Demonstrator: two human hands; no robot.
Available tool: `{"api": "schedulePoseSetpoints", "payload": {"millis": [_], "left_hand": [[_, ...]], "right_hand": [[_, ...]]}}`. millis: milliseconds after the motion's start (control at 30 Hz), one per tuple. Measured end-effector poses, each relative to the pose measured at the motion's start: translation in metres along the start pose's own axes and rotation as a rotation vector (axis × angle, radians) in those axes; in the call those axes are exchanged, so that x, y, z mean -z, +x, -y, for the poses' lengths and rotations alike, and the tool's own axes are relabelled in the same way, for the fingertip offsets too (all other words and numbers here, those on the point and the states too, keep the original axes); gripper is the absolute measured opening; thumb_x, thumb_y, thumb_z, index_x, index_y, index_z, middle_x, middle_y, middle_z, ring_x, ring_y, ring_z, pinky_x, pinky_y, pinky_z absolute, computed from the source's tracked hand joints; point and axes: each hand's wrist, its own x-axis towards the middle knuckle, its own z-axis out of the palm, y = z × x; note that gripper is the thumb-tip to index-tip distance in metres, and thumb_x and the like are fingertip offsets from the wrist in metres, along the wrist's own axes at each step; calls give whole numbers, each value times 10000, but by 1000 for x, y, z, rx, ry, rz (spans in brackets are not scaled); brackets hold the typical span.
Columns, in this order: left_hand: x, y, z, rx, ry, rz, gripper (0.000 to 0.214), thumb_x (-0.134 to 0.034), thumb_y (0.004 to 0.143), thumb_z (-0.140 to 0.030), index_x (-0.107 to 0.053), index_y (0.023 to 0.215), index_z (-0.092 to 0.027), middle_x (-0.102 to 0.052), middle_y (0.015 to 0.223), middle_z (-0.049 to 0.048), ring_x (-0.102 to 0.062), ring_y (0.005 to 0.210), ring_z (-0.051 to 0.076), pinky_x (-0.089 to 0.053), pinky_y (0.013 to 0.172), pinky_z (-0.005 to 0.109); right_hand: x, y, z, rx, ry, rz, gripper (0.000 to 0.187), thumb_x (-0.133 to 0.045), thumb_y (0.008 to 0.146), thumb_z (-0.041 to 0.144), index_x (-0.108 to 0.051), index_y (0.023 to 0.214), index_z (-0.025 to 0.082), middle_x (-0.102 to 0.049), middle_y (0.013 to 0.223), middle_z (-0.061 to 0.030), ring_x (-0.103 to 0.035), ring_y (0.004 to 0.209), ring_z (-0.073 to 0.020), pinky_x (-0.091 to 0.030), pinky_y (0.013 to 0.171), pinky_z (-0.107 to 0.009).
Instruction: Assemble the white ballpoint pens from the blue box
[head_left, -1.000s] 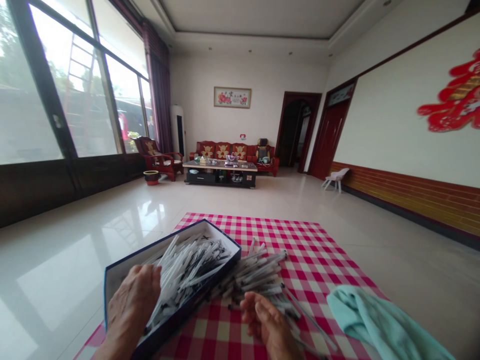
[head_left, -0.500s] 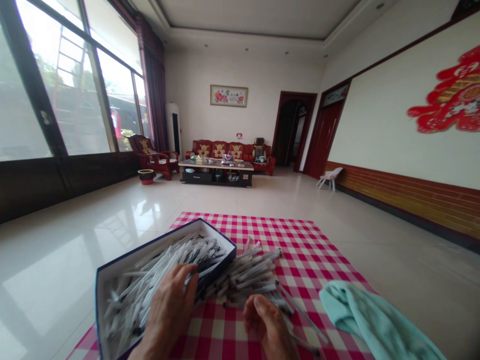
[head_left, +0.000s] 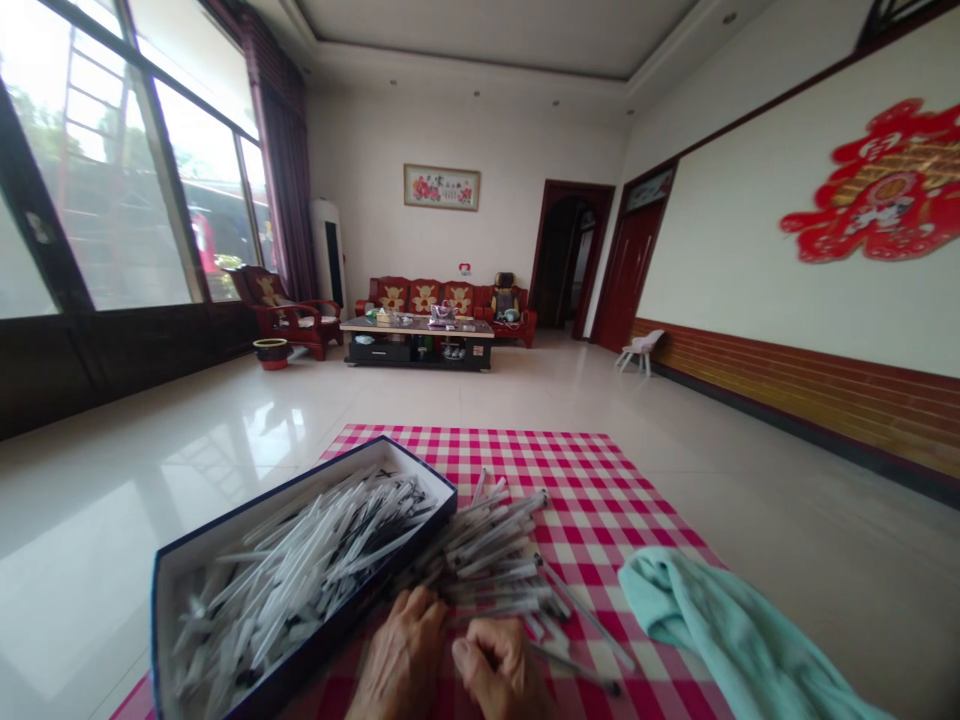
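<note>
A long dark blue box lid or tray (head_left: 360, 603) with white inner walls lies on a red-and-white checked cloth (head_left: 600, 520), packed with thin clear plastic tubes (head_left: 300, 570) with dark tips. A loose heap of the same tubes (head_left: 487, 550) lies beside its right wall. My left hand (head_left: 405, 655) is just outside that wall, with its fingers at the heap's near edge. My right hand (head_left: 499, 665) is curled next to it at the heap. Whether either hand holds a tube is hidden by the fingers.
A crumpled pale teal towel (head_left: 720, 630) lies on the cloth's right side. The cloth rests on a glossy tiled floor (head_left: 150, 470). Farther off stand a low coffee table (head_left: 416, 340), a red sofa (head_left: 442, 298) and a small white stool (head_left: 641, 350).
My left hand has moved rightward out of the box, across its wall, and now sits beside my right hand. The view has turned slightly, shifting the scene left.
</note>
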Motion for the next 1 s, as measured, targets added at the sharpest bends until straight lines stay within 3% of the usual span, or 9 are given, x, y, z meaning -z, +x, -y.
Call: {"api": "schedulePoseSetpoints", "payload": {"millis": [167,300,367,433,533,733,833,1000], "left_hand": [[-10,-3,13,-120,-68,-125,175,-462,854,-135,-625,830,-196,-620,807,50,-581,745,183,-451,641,263],[-8,-3,17,-145,-219,-225,172,-433,904,-167,-595,861,-206,-599,810,42,-574,756,171,-460,684,272],[-5,-2,14,-148,-271,-252,157,-439,910,-181,-587,865,-209,-598,818,38,-576,764,169,-466,692,271],[-3,-1,9,-161,-310,-268,147,-441,914,-189,-583,882,-211,-600,831,38,-579,774,167,-473,697,268],[0,-2,1,-206,-339,-249,156,-425,921,-190,-578,895,-205,-603,850,47,-581,776,167,-483,692,270],[-1,-4,-6,-235,-328,-250,110,-482,895,-188,-570,957,-210,-613,857,38,-592,780,166,-502,703,272],[-3,-3,-3,-229,-280,-312,130,-542,862,-198,-558,991,-204,-629,873,42,-606,791,176,-512,703,274],[-2,-4,-2,-247,-275,-354,81,-488,893,-188,-560,864,-208,-620,790,24,-592,716,153,-495,650,244]], "right_hand": [[3,1,-2,3,-14,47,424,-455,820,432,-365,466,218,-341,427,57,-333,422,-106,-227,435,-252],[5,2,9,-23,-25,22,393,-467,840,415,-486,510,203,-392,455,47,-381,448,-115,-267,447,-244],[6,4,13,-25,-12,5,310,-495,847,398,-603,637,196,-529,531,15,-486,514,-143,-351,495,-245],[7,5,13,-26,67,-9,228,-531,843,388,-656,882,202,-670,733,-37,-603,679,-196,-450,620,-269],[8,6,6,-73,220,-77,364,-586,818,411,-583,1123,213,-696,957,-81,-638,866,-243,-491,768,-322],[16,7,1,-196,336,-161,261,-645,769,463,-660,828,209,-671,685,-30,-604,619,-190,-478,584,-278],[19,9,3,-220,437,-200,241,-628,793,454,-650,786,214,-661,634,-10,-597,594,-173,-471,569,-264],[17,11,5,-273,513,-212,269,-671,751,474,-640,772,207,-643,548,9,-570,508,-150,-447,502,-244]]}}
